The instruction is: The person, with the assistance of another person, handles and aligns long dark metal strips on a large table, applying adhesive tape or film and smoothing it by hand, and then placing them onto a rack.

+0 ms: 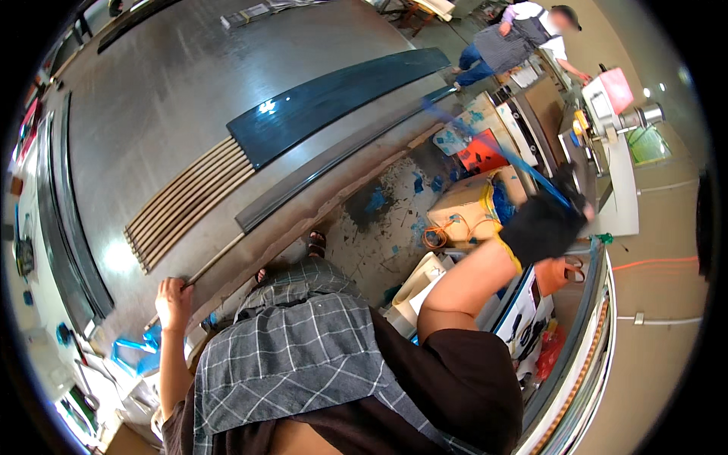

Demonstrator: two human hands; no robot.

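Bare left hand (174, 301) gripping the worktable (152, 114) edge, black-gloved right hand (544, 226) around a blue strip (485, 140).

Bare steel tabletop (174, 106) lies open beyond the wooden slats (189, 201), dark blue panel (334, 98) and grey strip (334, 163).

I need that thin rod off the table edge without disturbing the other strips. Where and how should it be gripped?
Probably at its near end, where the left hand already rests: the thin rod lies flat along the table's front edge, so come from the open edge side, fingers wrapping over it, clear of the stacked strips.
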